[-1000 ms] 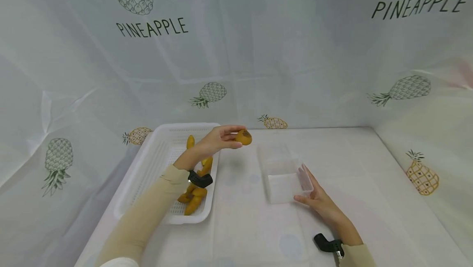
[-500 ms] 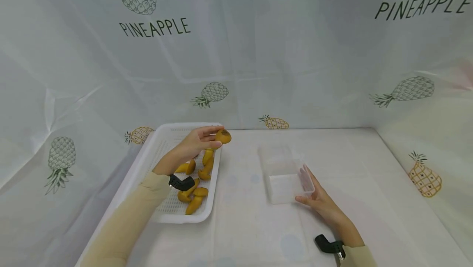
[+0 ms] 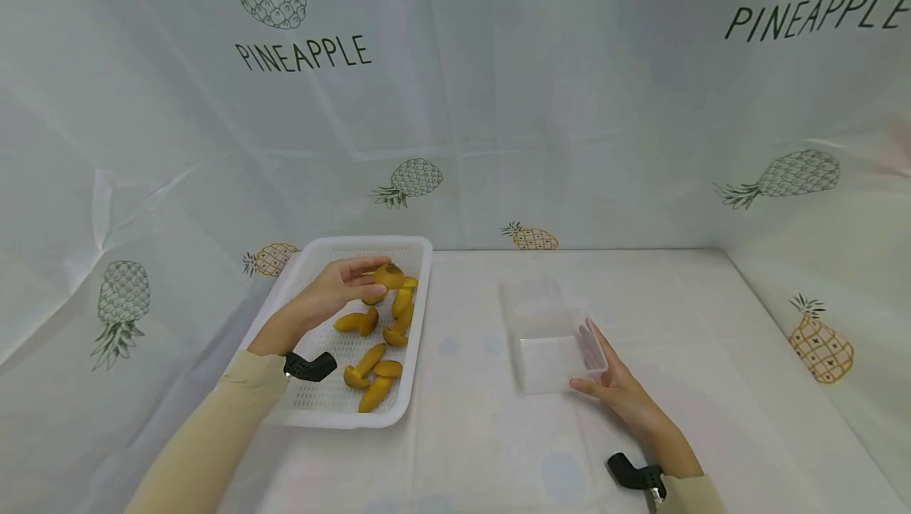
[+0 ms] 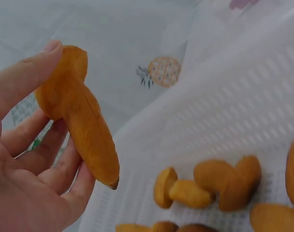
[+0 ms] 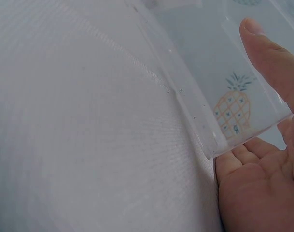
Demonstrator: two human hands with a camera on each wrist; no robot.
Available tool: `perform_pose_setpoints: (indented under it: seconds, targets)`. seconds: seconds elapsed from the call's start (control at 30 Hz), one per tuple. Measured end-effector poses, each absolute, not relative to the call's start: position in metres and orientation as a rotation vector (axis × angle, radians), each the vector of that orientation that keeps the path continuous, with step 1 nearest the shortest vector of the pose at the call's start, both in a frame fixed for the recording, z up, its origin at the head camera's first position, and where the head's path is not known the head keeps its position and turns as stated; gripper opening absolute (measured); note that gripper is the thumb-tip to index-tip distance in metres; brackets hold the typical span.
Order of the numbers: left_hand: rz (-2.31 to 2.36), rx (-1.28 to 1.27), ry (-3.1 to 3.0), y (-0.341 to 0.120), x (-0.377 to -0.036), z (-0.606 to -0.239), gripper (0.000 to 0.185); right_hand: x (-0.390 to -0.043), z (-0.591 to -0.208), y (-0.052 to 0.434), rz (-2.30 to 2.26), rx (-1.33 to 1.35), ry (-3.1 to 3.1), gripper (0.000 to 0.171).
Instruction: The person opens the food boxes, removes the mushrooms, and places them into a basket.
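Note:
My left hand (image 3: 329, 293) pinches a yellow-brown mushroom (image 3: 389, 276) over the white perforated basket (image 3: 370, 421). In the left wrist view the thumb presses the cap of this mushroom (image 4: 92, 133), and its thick stem points down past the spread fingers. Several similar mushrooms (image 3: 376, 395) lie in the basket, mostly along its right half. My right hand (image 3: 626, 397) holds the clear plastic container (image 3: 528, 368) at its right end, thumb toward the near corner and fingers along the side. The right wrist view shows the container (image 5: 195, 113) between thumb and fingers.
A pale cloth with faint dots covers the table (image 3: 484, 451). Behind it and at both sides hangs a white curtain (image 3: 569, 142) printed with pineapples. The basket stands at the left, the container right of the middle. Each wrist wears a black camera band (image 3: 311, 367).
My left hand has moved left with the mushroom, from beyond the basket's right edge to above the mushrooms inside it. The right hand and container have stayed put.

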State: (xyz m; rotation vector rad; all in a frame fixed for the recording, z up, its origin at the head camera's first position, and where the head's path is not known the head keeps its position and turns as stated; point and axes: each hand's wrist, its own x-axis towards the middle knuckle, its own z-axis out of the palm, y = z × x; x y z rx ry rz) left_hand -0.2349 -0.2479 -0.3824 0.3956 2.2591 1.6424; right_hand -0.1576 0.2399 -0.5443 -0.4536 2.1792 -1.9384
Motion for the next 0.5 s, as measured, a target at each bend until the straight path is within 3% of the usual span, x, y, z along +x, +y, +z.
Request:
perform_pose_setpoints:
  seconds: [0.5]
  targets:
    - [1.498, 0.199, 2.387, -0.302, -0.205, -0.408, 0.067, -0.156, -0.542, 0.238, -1.942, -0.444, 2.184, 0.106]
